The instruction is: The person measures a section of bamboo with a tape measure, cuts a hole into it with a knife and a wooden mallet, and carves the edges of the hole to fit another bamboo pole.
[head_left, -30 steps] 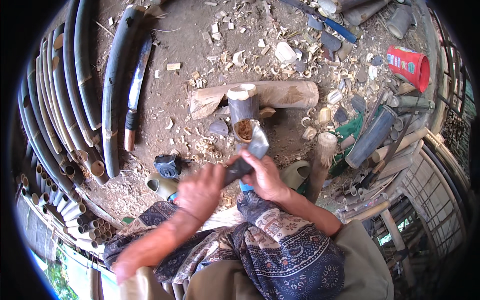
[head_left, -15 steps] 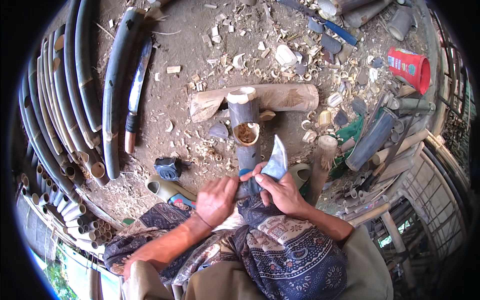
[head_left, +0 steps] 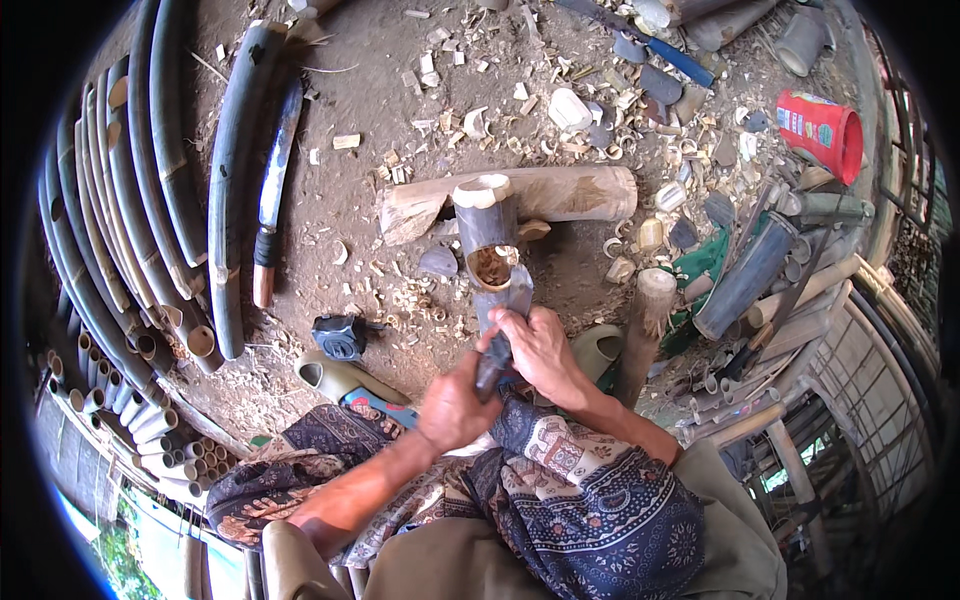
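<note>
A thick bamboo tube (head_left: 486, 222) slants from my lap over a pale log. Its far rim is cut into scallops, and a rounded opening in its upper side shows a brown inside. My left hand (head_left: 455, 405) is closed round the dark handle of a knife (head_left: 521, 288). My right hand (head_left: 540, 350) grips the same knife further forward, its thumb pressed along the base of the blade. The grey blade points away from me, its tip at the right edge of the opening. My fingers hide part of the handle and the tube's near end.
The pale log (head_left: 575, 193) lies crosswise under the tube. A black tape measure (head_left: 340, 337) and a long machete (head_left: 277, 185) lie to the left, beside bamboo poles (head_left: 232, 190). Wood chips litter the ground. A red container (head_left: 815, 135) lies far right; a wooden post (head_left: 645, 320) is nearer.
The knife has swung from pointing up at the right to lying along the tube, its tip now at the opening. My right hand has shifted left and my left hand slightly nearer me.
</note>
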Demonstrator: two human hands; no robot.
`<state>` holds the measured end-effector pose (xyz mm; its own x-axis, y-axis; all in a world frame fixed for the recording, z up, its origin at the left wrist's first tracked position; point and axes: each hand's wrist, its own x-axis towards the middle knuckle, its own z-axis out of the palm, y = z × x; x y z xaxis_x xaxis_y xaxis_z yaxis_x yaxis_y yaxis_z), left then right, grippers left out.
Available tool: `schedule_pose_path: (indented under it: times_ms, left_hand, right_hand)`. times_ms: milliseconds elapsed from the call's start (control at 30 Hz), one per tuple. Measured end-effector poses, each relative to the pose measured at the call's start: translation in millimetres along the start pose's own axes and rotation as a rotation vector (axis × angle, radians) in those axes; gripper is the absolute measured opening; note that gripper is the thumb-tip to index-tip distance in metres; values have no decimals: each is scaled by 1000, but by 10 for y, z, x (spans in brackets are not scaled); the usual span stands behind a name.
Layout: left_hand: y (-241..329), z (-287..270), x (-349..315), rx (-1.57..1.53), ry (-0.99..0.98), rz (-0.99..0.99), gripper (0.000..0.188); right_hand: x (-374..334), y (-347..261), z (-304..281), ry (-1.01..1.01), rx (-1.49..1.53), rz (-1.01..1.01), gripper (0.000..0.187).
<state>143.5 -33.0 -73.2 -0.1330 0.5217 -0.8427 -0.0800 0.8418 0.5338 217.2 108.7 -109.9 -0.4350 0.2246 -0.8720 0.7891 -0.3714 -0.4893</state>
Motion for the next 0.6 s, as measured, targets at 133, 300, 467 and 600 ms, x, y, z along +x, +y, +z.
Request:
schedule_pose_path:
  times_ms: [133, 300, 467, 600]
  left_hand:
    - [225, 514, 148, -227, 191, -65, 83]
    - [-62, 513, 31, -173, 254, 69, 76]
    - [-567, -134, 202, 64, 437, 45, 26]
    - [129, -1258, 217, 823, 283, 221, 14]
  right_hand:
    - [51, -187, -83, 133, -307, 7, 44]
    - [-191, -21, 80, 191, -442, -197, 37]
    - [156, -60, 386, -215, -85, -178, 25]
    - [174, -398, 444, -341, 903, -47, 23]
